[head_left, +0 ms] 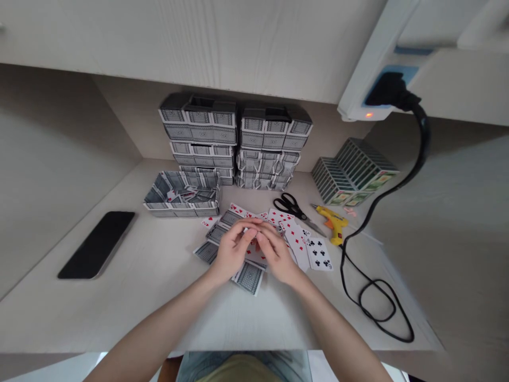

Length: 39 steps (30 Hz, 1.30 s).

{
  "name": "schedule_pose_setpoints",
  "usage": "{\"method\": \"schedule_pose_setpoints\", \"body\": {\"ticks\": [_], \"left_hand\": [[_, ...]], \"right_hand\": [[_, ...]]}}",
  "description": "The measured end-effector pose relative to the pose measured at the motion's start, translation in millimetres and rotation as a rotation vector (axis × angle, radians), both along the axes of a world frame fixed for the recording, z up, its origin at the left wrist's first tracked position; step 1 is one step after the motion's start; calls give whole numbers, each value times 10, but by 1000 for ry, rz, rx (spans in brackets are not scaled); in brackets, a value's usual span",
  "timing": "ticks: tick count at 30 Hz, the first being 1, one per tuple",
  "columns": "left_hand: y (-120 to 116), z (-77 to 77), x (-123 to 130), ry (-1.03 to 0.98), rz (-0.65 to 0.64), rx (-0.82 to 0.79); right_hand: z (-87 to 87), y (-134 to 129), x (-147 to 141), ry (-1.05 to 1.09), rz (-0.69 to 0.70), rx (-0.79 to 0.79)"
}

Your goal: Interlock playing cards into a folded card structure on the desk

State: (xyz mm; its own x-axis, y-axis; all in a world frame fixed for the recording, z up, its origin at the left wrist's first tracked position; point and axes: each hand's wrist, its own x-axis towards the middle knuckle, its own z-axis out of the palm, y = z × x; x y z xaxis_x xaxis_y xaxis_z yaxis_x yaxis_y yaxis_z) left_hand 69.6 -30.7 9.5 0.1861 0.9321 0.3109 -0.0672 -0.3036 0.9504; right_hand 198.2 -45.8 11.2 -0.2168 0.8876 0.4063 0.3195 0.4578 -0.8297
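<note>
My left hand (233, 250) and my right hand (278, 253) meet over a pile of playing cards, thumbs and fingertips closed together. A small bent playing card (256, 233) seems pinched between them, mostly hidden by my fingers. Below lies a card with red diamonds (258, 257), partly covered by my hands. Face-down cards with a grey pattern (249, 277) spread to the left and front. To the right are face-up cards, among them a diamonds card (293, 239) and a six of clubs (319, 254).
Behind stand stacked boxes built from cards (207, 132) and an open card box (181, 211) holding small card pieces. Black scissors (292, 206) and a yellow glue gun (334, 223) lie right, near a black cable (363, 305). A phone (97, 245) rests left. Card-built blocks (353, 172) stand back right.
</note>
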Motion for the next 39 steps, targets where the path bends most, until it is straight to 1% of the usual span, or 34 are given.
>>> {"method": "schedule_pose_setpoints", "body": {"ticks": [4,8,17,21,24,27,31,35,39], "left_hand": [[7,19,-11,34,15,13],[32,14,-34,39,-3,-22],[60,-37,-48,4,-5,-106],[55,-39,-45,2,-2,-120],[43,-44,-42,-88,-51,-205],[32,-59,-33,-182,-90,-323],[36,-89,-21,-173,-37,-400],[51,-103,-18,-60,37,-363],[39,-79,-9,64,111,-311]], "right_hand": [[4,-9,1,0,39,-13],[-26,-3,7,-24,42,-17],[-78,19,42,-99,-26,-47],[-121,10,43,-84,-43,-150],[-142,1,37,-47,-41,-229],[-129,-3,32,-39,-33,-226],[-109,4,23,-53,-16,-181],[-131,8,11,-28,-10,-214],[-127,-10,-11,-4,-2,-258]]}}
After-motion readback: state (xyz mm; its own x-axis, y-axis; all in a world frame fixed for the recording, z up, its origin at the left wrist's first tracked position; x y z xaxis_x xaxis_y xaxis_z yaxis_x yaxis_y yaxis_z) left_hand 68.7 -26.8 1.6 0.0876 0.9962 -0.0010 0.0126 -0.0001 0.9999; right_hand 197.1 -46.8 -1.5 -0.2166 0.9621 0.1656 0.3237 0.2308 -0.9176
